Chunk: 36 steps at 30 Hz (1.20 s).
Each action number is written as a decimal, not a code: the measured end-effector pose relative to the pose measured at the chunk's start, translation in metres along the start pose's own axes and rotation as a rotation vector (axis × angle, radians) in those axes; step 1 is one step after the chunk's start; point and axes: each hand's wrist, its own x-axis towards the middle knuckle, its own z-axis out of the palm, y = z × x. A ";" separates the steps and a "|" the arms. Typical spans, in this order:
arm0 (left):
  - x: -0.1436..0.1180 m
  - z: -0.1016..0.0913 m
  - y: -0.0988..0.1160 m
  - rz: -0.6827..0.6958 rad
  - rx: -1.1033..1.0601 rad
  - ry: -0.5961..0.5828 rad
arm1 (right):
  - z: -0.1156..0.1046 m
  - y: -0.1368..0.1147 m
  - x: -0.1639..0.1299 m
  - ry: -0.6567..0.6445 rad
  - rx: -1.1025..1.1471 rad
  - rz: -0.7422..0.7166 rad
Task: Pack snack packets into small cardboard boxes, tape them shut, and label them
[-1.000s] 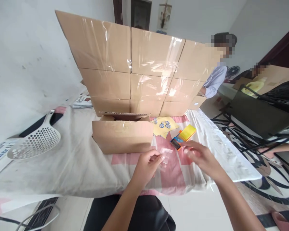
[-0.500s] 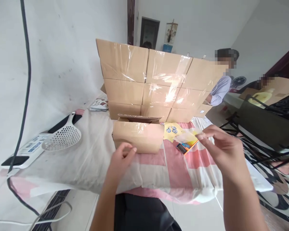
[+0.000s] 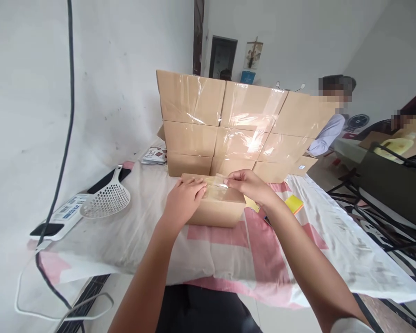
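A small open cardboard box (image 3: 215,210) stands on the cloth-covered table (image 3: 131,240) in front of me. My left hand (image 3: 184,200) rests on the box's top left edge, fingers curled over it. My right hand (image 3: 248,185) is over the box's top right, pinching a small clear plastic bag (image 3: 217,183) that stretches between both hands above the opening. Just right of the box lie a yellow pad (image 3: 293,203) and a yellow sheet (image 3: 251,203), partly hidden by my right forearm.
A wall of taped cardboard boxes (image 3: 242,125) rises behind the small box. A white slotted scoop (image 3: 106,201), a phone (image 3: 106,179) and a printed white box (image 3: 64,215) lie at the left. A black cable (image 3: 64,138) hangs at left. A person (image 3: 327,132) sits at the right, beyond a dark chair (image 3: 384,189).
My right hand carried the clear bag from the right of the box to over its top. My left hand rose from the box's front onto its top edge. The view shifted closer.
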 end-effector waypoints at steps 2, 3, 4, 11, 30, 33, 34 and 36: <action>-0.008 0.003 -0.001 -0.002 -0.004 0.013 | 0.004 0.000 0.003 -0.013 0.018 0.038; -0.010 0.004 -0.001 -0.003 -0.001 0.025 | 0.005 0.000 0.004 -0.018 0.036 0.035; -0.012 0.004 0.000 -0.003 0.002 0.036 | 0.004 -0.001 0.004 -0.026 0.061 0.021; -0.016 0.010 -0.001 -0.008 0.001 0.086 | 0.000 0.009 0.021 0.027 -0.023 0.019; -0.016 0.015 0.000 -0.015 0.009 0.159 | 0.009 0.017 0.015 0.082 -0.283 -0.326; -0.017 0.016 -0.001 -0.018 0.001 0.172 | 0.014 0.015 0.003 0.120 -0.324 -0.401; -0.017 0.016 -0.001 -0.022 0.000 0.173 | 0.016 0.014 0.000 0.130 -0.326 -0.422; -0.019 0.015 -0.002 -0.031 0.002 0.167 | 0.019 0.011 -0.007 0.147 -0.306 -0.458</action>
